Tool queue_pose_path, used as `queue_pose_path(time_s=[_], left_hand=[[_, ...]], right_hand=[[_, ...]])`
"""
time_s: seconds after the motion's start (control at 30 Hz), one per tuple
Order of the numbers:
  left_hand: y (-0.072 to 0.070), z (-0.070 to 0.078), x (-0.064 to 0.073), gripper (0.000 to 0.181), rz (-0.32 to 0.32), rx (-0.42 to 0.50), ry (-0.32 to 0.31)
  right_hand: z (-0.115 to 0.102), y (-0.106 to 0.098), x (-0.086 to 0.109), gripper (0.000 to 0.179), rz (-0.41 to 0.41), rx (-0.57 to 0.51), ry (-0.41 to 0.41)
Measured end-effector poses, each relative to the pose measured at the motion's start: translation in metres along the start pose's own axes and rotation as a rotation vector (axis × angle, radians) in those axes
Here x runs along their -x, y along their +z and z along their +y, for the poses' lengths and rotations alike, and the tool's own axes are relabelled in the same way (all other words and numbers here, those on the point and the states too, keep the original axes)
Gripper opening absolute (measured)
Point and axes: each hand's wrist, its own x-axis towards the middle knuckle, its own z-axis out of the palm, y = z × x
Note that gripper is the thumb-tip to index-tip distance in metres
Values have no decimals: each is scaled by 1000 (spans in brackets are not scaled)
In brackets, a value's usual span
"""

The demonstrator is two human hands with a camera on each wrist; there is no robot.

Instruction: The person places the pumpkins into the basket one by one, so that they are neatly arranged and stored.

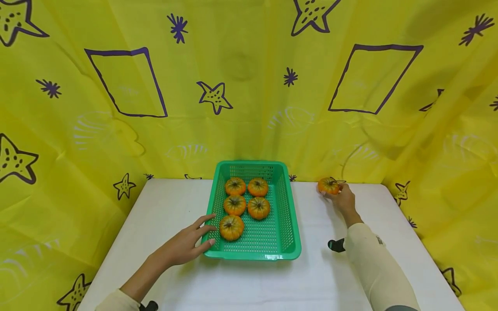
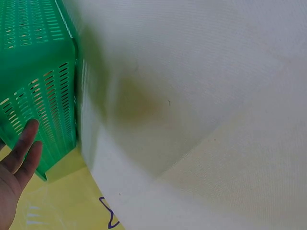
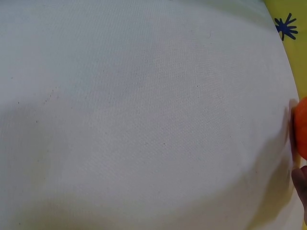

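A green plastic basket [image 1: 289, 216] stands mid-table with several small orange pumpkins [image 1: 235, 205] in its left and middle part. My left hand [image 1: 184, 244] rests at the basket's left rim, fingers spread and fairly straight; in the left wrist view two fingers [image 2: 29, 160] lie against the slotted basket wall [image 2: 53, 103]. Far to the right, near the table's back edge, my right hand [image 1: 342, 201] holds another small pumpkin [image 1: 328, 185] between thumb and fingers. Only a slice of that pumpkin [image 3: 301, 127] and a fingertip [image 3: 300, 179] show at the right wrist view's edge.
A white cloth covers the table [image 1: 315, 276]. Close behind it hangs a yellow curtain [image 1: 249, 129] with purple starfish drawings, which also closes in the left and right sides.
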Motion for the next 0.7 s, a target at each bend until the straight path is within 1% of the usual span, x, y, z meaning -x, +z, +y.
queue_pose_path(time_s=[0.17,0.37,0.57,0.7], left_hand=[[0,0,0,45,-5,4,-2],[-1,0,0,45,-5,3,-3],[-1,0,0,44,2,-5,7],[-1,0,0,44,2,-6,9]], right_hand=[[2,-1,0,74,14,-12,-11],[2,-2,-1,77,15,-31,-9],[2,-2,-4,75,21,-15,-31],[3,-1,-7,74,6,-8,-30]])
